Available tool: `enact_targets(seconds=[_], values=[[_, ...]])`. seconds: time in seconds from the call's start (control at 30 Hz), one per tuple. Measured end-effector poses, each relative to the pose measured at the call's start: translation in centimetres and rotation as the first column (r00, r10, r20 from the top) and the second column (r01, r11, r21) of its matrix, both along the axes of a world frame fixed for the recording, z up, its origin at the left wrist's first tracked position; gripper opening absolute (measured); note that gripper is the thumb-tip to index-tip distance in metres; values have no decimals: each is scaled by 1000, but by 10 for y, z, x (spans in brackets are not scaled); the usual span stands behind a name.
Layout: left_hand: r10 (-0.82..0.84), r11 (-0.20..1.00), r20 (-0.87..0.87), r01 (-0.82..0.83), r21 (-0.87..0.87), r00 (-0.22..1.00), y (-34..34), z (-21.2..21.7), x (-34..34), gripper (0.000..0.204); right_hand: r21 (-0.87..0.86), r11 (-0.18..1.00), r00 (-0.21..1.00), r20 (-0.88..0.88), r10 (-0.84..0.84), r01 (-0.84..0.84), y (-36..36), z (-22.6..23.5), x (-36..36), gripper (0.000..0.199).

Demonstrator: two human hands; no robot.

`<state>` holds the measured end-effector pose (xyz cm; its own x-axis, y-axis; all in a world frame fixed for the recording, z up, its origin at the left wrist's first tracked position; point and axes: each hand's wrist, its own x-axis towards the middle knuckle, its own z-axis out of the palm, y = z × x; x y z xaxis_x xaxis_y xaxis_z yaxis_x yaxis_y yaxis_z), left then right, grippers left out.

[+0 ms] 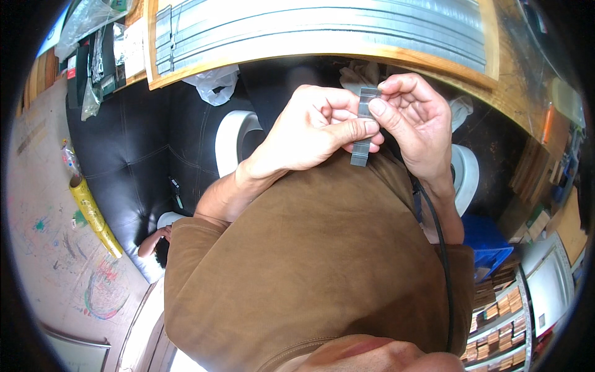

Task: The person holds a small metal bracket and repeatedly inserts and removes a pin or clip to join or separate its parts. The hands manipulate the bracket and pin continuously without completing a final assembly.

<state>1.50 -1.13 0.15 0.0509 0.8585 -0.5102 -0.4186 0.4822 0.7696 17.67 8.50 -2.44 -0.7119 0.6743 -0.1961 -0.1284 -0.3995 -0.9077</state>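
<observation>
Strip [361,150]: one, grey, held by two: left hand [319,127], right hand [418,121].

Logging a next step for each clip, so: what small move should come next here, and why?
Probably close the right hand more firmly on the upper end of the grey strip. The left hand has its thumb across the strip below there, which seems to steady it, while the right hand's thumb and forefinger are at that end, their tips apart.
</observation>
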Motion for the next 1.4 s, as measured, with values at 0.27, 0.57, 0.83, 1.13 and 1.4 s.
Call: enact_targets(seconds=[0.27, 0.57, 0.83, 1.13, 1.4], values=[[-8, 1000, -18, 7, -29, 1000, 2, 1, -2, 16, 42, 997, 998, -5, -59, 59, 0, -5, 2, 17], [-7, 1000, 9, 7, 6, 1000, 1, -2, -1, 16, 2, 999, 995, 86, 49, -50, 4, 4, 4, 11], [16, 1000, 26, -16, -8, 1000, 1, -5, 1, 15, 4, 1000, 995, 95, 9, -9, 1, 5, 4, 9], [25, 998, 28, -23, -65, 999, 4, -3, -3, 16, 157, 962, 949, 190, -253, 225, 49, 40, 56, 17], [38, 996, 53, -33, -87, 998, 3, -1, -2, 16, 461, 576, 649, 1, -761, 675, 150, 50, 122, 26]])
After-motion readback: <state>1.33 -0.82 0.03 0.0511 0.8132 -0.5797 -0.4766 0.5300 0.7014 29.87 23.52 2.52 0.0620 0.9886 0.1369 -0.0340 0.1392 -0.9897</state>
